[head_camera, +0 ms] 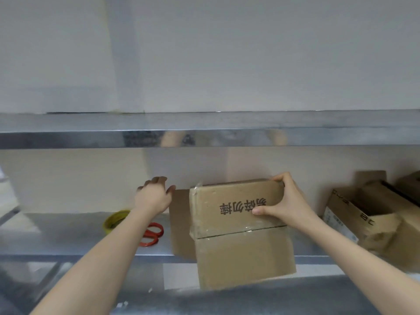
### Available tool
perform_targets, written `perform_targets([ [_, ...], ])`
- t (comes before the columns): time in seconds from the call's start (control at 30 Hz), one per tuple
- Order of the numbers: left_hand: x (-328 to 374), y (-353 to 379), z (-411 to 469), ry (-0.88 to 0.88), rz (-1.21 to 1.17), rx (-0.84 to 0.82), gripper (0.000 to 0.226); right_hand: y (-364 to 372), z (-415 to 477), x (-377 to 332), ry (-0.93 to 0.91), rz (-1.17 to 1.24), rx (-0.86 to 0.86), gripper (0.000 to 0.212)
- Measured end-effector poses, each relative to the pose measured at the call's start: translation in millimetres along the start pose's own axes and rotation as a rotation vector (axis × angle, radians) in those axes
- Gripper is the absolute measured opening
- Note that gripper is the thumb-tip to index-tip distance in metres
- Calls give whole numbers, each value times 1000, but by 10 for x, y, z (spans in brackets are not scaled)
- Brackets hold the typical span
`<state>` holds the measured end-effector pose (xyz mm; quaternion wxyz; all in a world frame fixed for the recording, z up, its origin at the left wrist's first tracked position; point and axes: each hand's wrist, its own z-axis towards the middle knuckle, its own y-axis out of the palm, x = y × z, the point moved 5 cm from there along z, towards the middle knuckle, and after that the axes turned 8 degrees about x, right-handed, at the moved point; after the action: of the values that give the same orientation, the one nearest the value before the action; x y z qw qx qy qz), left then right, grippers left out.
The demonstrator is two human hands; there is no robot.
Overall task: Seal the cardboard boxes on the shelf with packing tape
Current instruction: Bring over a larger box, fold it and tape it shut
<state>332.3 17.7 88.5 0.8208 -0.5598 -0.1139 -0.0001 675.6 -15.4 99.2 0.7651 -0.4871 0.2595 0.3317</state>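
Two hands in play, one brown printed cardboard box [238, 248] taken as reference. The box is tipped, with its near half hung out past the front edge of the grey metal shelf [79, 237]. Its long axis is judged to run front-to-back, toward the wall.

Right grip [285, 201] is clamped on the box's far right corner, thumb laid on the printed face and fingers curled over the far edge. Left grip [155, 196] is released, fingers spread, nothing held, just left of the box's far left corner. Contact with the brown side flap [179, 221] cannot be told. Glossy tape is seen along the box's middle seam.

Yellow roll of packing tape [114, 220] and red-handled scissors [152, 235] are lying left of the box, partly hidden by the left forearm. Judged: the roll is nearer the left grip, so it is best fetched from that side while the box is steadied by the right.

Opened cardboard boxes [372, 221] are parked right of the box.
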Motion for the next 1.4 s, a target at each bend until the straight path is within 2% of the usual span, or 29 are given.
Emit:
perform_targets([
  [0.2, -97, -95, -96, -73, 49, -17, 49, -368, -281, -171, -12, 87, 102, 86],
  [0.4, -116, -111, -130, -149, 97, -45, 38, -528, -536, -294, -91, 170, 104, 83],
  [0.5, -133, -163, -137, -187, 111, -23, 34, -645, -503, -365, -150, 187, 166, 82],
  [0.63, -170, -222, -132, -255, 113, -5, 47, -618, -370, -282, -327, 95, 269, 84],
  [0.73, -202, -217, -156, -250, 122, 3, 49, -232, -404, 52, -336, -13, 173, 82],
  [0.9, -311, -161, -254, -232, 154, -37, 51, 103, -618, 486, -141, -164, -80, 74],
  [1.0, -329, -142, -276, -221, 122, -46, 53, 92, -618, 542, -50, -336, -85, 79],
  [1.1, -327, -157, -274, -201, 105, -42, 54, 118, -522, 511, -17, -605, -53, 85],
  [1.17, -334, -158, -280, -199, 104, -41, 54, 152, -476, 522, 29, -526, -22, 98],
  [1.27, -357, -119, -314, -208, 96, -46, 52, 287, -448, 649, 238, -144, -96, 115],
  [1.3, -362, -101, -317, -202, 94, -46, 53, 363, -441, 703, 288, -62, -122, 106],
  [1.4, -382, -45, -327, -189, 98, -63, 54, 503, -440, 830, 373, -122, -151, 34],
])
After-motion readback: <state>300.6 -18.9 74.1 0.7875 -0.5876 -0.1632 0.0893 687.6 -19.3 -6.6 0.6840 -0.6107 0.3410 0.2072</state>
